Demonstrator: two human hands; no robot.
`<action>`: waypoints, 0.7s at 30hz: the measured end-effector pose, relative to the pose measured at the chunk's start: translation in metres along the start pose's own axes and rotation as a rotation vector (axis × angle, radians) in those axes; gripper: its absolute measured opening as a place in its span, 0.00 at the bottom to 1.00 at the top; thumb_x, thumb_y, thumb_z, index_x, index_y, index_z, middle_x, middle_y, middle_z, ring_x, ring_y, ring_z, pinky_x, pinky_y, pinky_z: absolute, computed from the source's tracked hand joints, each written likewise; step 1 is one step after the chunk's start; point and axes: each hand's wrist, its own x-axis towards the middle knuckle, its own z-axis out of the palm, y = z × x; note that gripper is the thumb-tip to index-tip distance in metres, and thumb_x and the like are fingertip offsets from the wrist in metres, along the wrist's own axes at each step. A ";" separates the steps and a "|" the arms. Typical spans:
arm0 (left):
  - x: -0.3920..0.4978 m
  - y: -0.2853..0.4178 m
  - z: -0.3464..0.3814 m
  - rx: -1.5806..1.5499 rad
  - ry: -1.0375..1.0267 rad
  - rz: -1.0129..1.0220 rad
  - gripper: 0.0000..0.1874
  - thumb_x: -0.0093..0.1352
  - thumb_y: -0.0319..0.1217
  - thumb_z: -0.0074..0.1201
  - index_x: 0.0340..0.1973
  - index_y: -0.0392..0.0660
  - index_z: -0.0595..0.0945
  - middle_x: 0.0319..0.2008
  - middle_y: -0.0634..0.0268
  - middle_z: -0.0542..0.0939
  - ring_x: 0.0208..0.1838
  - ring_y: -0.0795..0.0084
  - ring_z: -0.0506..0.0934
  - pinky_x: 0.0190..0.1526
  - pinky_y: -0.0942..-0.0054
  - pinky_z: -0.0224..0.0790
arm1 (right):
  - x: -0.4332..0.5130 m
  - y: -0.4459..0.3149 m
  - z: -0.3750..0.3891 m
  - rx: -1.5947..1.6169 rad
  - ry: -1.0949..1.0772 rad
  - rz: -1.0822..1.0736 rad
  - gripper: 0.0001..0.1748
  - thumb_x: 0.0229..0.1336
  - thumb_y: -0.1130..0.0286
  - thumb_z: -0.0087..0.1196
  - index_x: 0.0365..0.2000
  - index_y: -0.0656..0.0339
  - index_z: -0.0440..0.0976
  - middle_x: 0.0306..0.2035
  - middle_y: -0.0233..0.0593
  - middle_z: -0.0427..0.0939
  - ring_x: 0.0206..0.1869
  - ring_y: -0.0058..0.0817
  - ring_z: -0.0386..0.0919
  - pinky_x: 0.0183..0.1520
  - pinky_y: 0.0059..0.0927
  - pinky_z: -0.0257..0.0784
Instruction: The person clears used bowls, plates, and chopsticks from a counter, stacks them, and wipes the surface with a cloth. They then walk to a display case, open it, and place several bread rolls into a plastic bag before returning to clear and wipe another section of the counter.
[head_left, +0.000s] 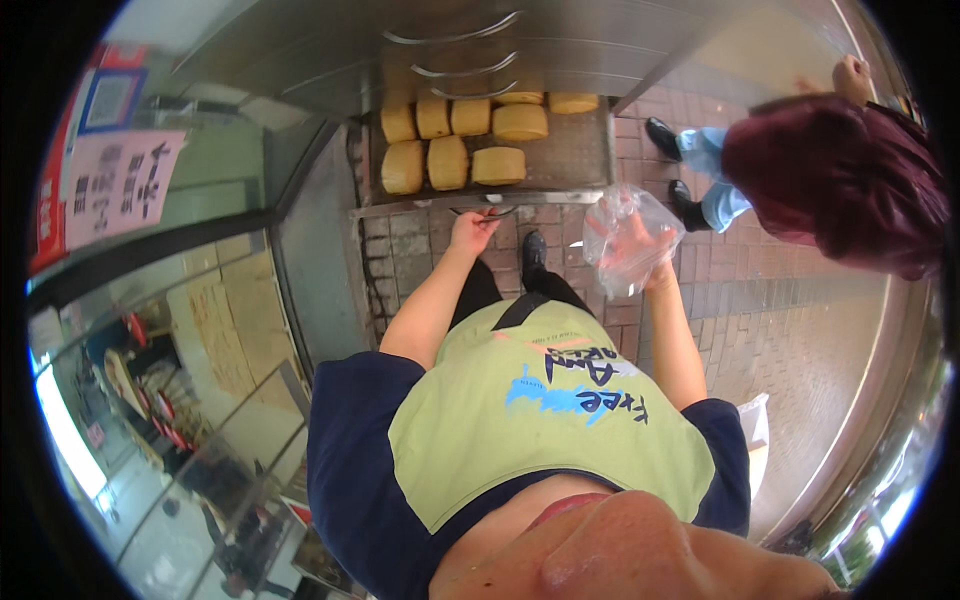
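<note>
A metal drawer (574, 154) is pulled out in front of me, holding several yellow block-shaped buns (448, 163) in two uneven rows. Its right part shows bare tray surface. At the drawer's front edge, my left hand (474, 232) has its fingers closed around the dark curved handle (507, 212). A clear plastic bag (611, 274) covers my right hand (637, 234), whose fingers are spread inside it. That hand is just off the drawer's front right corner, with no bun in it.
More drawer fronts with curved handles (457, 36) rise beyond the open one. On the right stands a person in a dark red jacket (832, 180), on the brick paving (697, 277). Glass panels and a pink sign (124, 184) bearing writing are at the left.
</note>
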 end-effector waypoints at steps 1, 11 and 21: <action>-0.006 -0.003 -0.006 0.005 0.004 -0.014 0.08 0.58 0.18 0.37 0.32 0.37 0.70 0.37 0.55 0.74 0.50 0.54 0.73 0.57 0.47 0.61 | 0.010 0.002 0.000 -0.002 -0.018 0.050 0.58 0.36 0.31 0.55 0.65 0.37 0.42 0.67 0.34 0.46 0.65 0.44 0.49 0.42 0.50 0.75; -0.180 0.094 0.084 1.570 -0.455 0.943 0.32 0.62 0.39 0.57 0.59 0.42 0.64 0.46 0.60 0.75 0.44 0.68 0.77 0.48 0.69 0.68 | 0.097 0.047 0.038 -0.506 -0.387 0.991 0.47 0.50 0.36 0.50 0.63 0.48 0.49 0.55 0.41 0.67 0.53 0.34 0.67 0.44 0.32 0.71; -0.205 0.161 0.085 0.938 -0.841 0.110 0.14 0.65 0.40 0.57 0.26 0.44 0.73 0.20 0.73 0.75 0.25 0.87 0.71 0.24 0.86 0.60 | 0.126 0.060 0.074 -0.535 -0.355 1.233 0.33 0.57 0.49 0.51 0.57 0.59 0.61 0.48 0.36 0.73 0.48 0.22 0.69 0.46 0.26 0.69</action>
